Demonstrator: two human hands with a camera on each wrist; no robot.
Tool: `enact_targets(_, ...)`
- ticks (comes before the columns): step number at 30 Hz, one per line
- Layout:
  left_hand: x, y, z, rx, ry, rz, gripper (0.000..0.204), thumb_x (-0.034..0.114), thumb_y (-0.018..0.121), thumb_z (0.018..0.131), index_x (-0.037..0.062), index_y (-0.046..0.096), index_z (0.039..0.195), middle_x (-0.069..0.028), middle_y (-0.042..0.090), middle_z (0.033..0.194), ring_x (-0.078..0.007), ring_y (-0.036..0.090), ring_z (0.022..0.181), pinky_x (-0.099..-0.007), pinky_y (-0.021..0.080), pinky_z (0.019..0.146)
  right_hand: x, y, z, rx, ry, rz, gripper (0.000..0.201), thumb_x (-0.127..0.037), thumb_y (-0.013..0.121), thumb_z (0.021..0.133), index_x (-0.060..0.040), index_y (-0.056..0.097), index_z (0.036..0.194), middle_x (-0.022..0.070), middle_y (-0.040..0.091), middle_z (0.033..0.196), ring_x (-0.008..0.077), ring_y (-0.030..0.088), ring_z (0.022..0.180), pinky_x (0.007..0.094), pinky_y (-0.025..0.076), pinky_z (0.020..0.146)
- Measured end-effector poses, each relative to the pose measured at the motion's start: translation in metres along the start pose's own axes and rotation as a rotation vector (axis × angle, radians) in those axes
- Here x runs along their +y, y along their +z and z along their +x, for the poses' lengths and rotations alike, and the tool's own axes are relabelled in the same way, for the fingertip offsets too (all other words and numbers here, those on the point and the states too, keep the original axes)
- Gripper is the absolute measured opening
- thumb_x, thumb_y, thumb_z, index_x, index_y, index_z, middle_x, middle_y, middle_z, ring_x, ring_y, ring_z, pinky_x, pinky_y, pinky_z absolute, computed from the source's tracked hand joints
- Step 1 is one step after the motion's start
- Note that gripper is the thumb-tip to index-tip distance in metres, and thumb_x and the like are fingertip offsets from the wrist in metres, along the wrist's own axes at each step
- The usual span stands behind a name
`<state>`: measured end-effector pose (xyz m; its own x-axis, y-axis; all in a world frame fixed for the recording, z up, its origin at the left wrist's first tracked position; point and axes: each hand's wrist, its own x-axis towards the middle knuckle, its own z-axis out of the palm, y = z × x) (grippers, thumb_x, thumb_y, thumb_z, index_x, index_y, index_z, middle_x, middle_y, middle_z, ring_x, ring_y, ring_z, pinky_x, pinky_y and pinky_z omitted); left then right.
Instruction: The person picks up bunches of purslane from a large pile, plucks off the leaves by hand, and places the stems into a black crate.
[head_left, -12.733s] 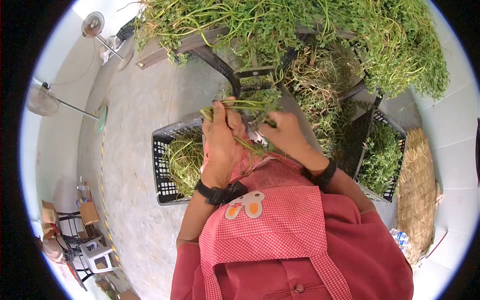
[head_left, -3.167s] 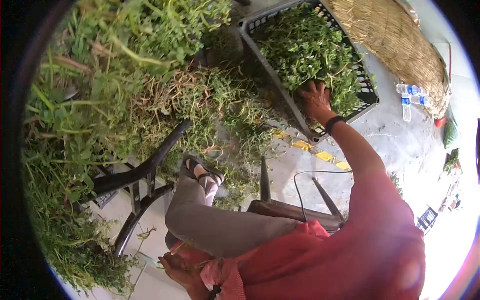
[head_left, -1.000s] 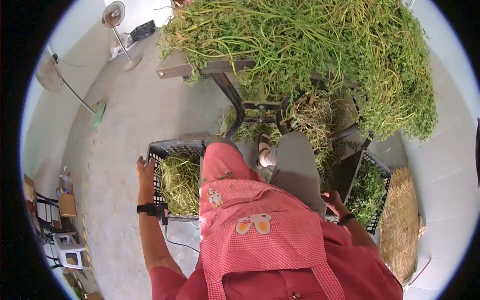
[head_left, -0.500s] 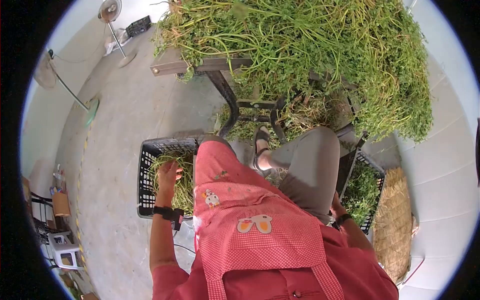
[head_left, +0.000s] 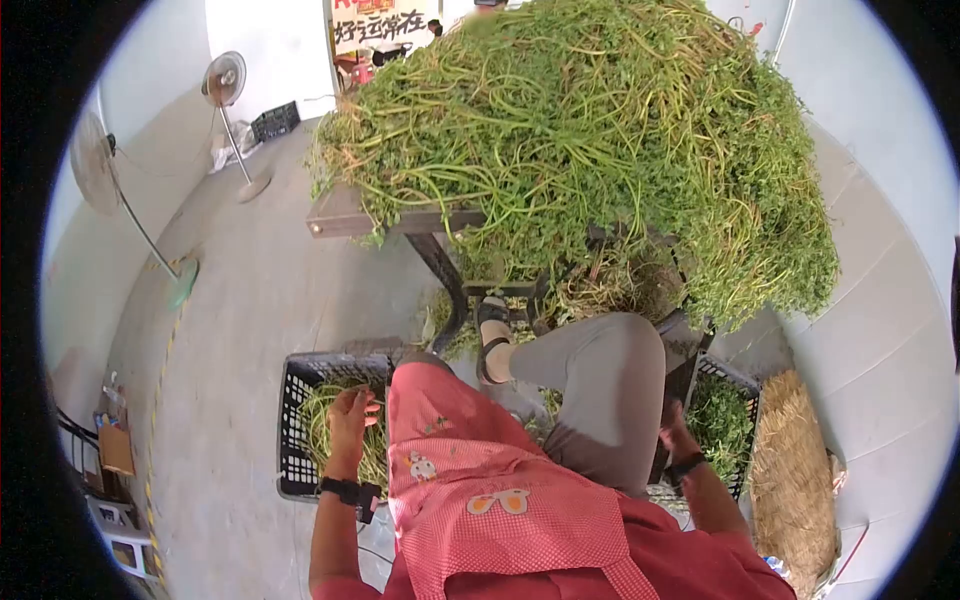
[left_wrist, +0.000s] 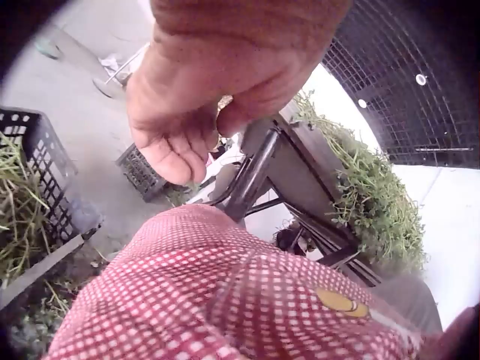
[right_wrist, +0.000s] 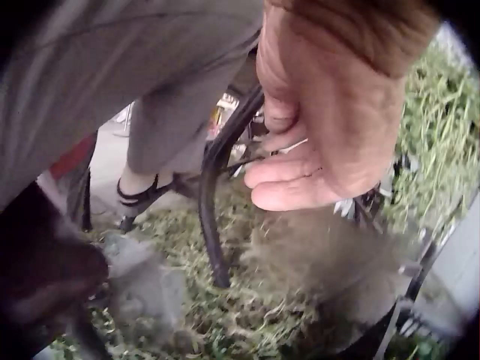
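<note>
My left hand [head_left: 348, 420] hangs over the black crate [head_left: 285, 490] of stems [head_left: 315, 425] at the left of my lap. Its fingers curl loosely, and the left wrist view shows nothing in them. Beside my right knee, my right hand [head_left: 677, 430] hangs with relaxed, bare fingers, as the right wrist view [right_wrist: 330, 150] shows. Just right of it stands another crate [head_left: 740, 375] filled with leafy greens [head_left: 722, 410]. A large heap of long-stemmed greens [head_left: 580, 130] covers the table [head_left: 340, 213] in front of me.
Dry stems [head_left: 615, 290] lie under the table around its black legs [head_left: 440, 275]. A straw bundle [head_left: 795, 480] lies at the right by the wall. Two standing fans [head_left: 225, 80] are at the far left. My sandalled foot [head_left: 492, 340] rests below the table.
Earlier both hands held stems above my lap; later my right hand pressed into the right crate's greens. It has since left them. My left hand has swung in over the left crate.
</note>
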<state>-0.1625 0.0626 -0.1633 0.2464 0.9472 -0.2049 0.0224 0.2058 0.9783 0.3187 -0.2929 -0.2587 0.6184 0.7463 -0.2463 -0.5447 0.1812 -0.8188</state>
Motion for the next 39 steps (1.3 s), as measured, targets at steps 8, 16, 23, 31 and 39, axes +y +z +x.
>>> enact_targets(8,0.01,0.033,0.003,-0.122,0.046,-0.046,0.019,0.012,0.05,0.09,0.0005,0.056,0.103,-0.0074,0.062,0.089,-0.0146,0.062,0.071,-0.0243,0.049,0.057,-0.181,0.214,0.051,0.056,-0.503,-0.908,0.019,-0.015,0.056,0.087,0.0023,0.063,0.089,0.0067,0.062,0.072,0.0106,0.059,0.061,0.0236,0.048,0.054)
enact_targets(16,0.011,0.054,-0.008,-0.189,0.064,-0.023,0.019,0.013,0.049,0.092,-0.0005,0.058,0.101,-0.0065,0.064,0.087,-0.0128,0.059,0.075,-0.024,0.047,0.063,-0.179,0.416,0.058,-0.386,-0.939,-1.227,0.019,-0.015,0.062,0.079,-0.0016,0.064,0.091,0.016,0.061,0.075,0.0281,0.06,0.063,0.0322,0.047,0.058)
enact_targets(23,0.015,0.054,-0.016,-0.206,0.051,-0.048,0.023,0.019,0.051,0.092,-0.002,0.059,0.098,-0.0059,0.063,0.085,-0.0119,0.058,0.074,-0.0241,0.046,0.065,-0.127,0.528,0.113,-0.354,-1.179,-1.437,0.035,-0.027,0.063,0.078,-0.003,0.061,0.104,0.0144,0.061,0.095,0.0298,0.055,0.088,0.0415,0.043,0.078)
enact_targets(31,0.01,0.052,-0.008,-0.204,0.023,-0.086,0.026,0.02,0.051,0.092,-0.0034,0.058,0.101,-0.0079,0.064,0.09,-0.0129,0.06,0.079,-0.0241,0.047,0.068,-0.121,0.548,0.158,-0.184,-1.006,-1.984,0.035,-0.023,0.063,0.079,-0.0057,0.059,0.109,0.0129,0.058,0.101,0.0322,0.046,0.103,0.0502,0.033,0.093)
enact_targets(39,0.018,0.066,-0.006,-0.243,0.024,-0.051,0.024,0.017,0.049,0.093,-0.0046,0.057,0.099,-0.0076,0.063,0.089,-0.013,0.059,0.08,-0.0235,0.047,0.07,-0.114,0.527,0.177,-0.188,-1.33,-1.79,0.015,-0.012,0.061,0.077,-0.0032,0.062,0.089,0.0133,0.056,0.086,0.0301,0.053,0.088,0.0429,0.042,0.079)
